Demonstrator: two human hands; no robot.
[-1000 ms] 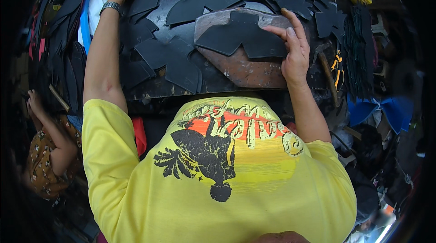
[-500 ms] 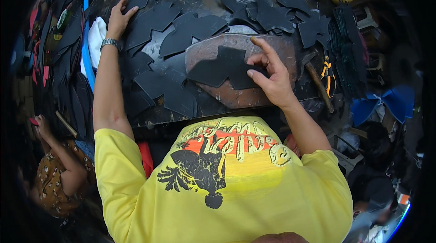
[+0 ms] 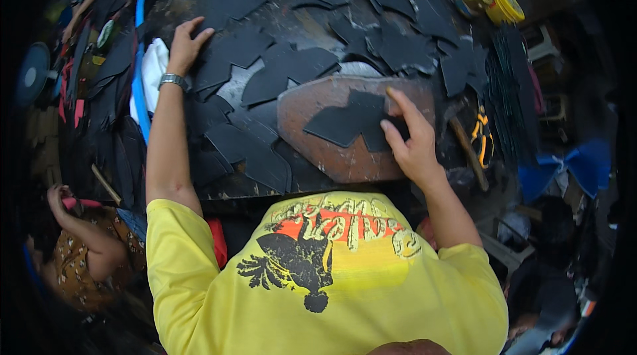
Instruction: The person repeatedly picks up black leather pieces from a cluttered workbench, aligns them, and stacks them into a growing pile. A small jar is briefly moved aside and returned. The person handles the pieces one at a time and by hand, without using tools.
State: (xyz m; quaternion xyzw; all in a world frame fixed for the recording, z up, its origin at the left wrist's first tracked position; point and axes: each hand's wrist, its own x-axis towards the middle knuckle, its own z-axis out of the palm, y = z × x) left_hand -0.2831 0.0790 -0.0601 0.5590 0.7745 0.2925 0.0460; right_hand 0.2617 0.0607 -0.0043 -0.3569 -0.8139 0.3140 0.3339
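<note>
A flat black cut-out piece (image 3: 348,119) with a notched outline lies on a reddish-brown slab (image 3: 335,161) near the table's front edge. Over the piece's right end is my right hand (image 3: 417,139), its index finger and thumb apart, fingertips at the sheet; its other fingers are mostly hidden. My left hand (image 3: 188,46), with a metal watch at the wrist, rests farther left with fingers spread and nothing in them. Close beside it lie more black cut-outs (image 3: 229,50), and a white cloth (image 3: 154,66) sits left of the wrist.
Several black cut-outs (image 3: 401,46) cover the dark table. A hammer (image 3: 470,152) and orange-handled pliers (image 3: 483,137) lie right of the slab. A yellow tub (image 3: 505,7) stands at the far right. Blue tubing (image 3: 141,70) runs along the left side. Another person (image 3: 93,249) is at the lower left.
The black piece, pinched and tilted over the slab before, now lies flatter and farther right on it. My right hand has loosened, its fingers spread. My left hand stays in place.
</note>
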